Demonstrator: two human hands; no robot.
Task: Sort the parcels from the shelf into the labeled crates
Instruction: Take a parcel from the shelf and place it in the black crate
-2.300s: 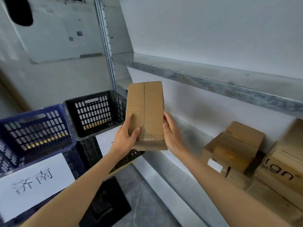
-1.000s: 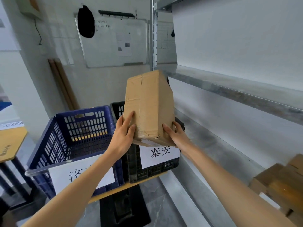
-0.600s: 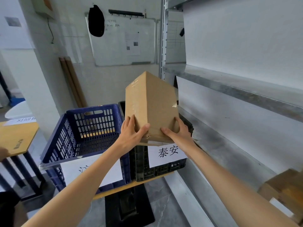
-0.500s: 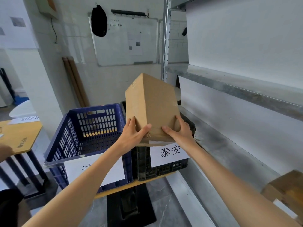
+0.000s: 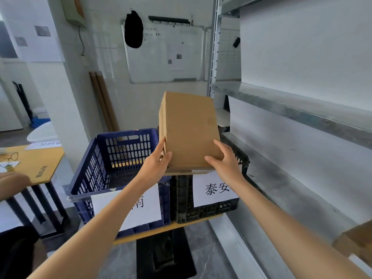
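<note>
Two crates, side by side on a yellow board (image 5: 167, 228).
- Blue crate (image 5: 112, 158): left of the pair, perforated walls. The white label (image 5: 145, 204) on its front is partly hidden by the left forearm; only the character 南 shows.
- Black crate (image 5: 205, 211): right of the pair, touching the blue one and just beside the shelf. The white sheet (image 5: 216, 189) on its front reads 泰安.

One parcel (image 5: 189, 133): plain brown cardboard box, held upright in the air. Its lower edge is above the near rim of the black crate and its left edge is about over the seam between the crates. It rests on neither crate.
- Left hand (image 5: 156, 166): grasps the parcel's lower left edge, thumb on the facing side, fingers along the narrow side.
- Right hand (image 5: 224, 160): grasps the lower right corner, thumb laid on the facing side, fingers wrapped round the far edge.

One metal shelf (image 5: 302, 178): grey, runs along the right wall. A further cardboard box (image 5: 356, 244) sits on it at the frame's lower right edge.

Sundries: yellow table (image 5: 38, 164) at left with spectacles (image 5: 9, 158) on it; whiteboard (image 5: 165, 55) on the back wall.
</note>
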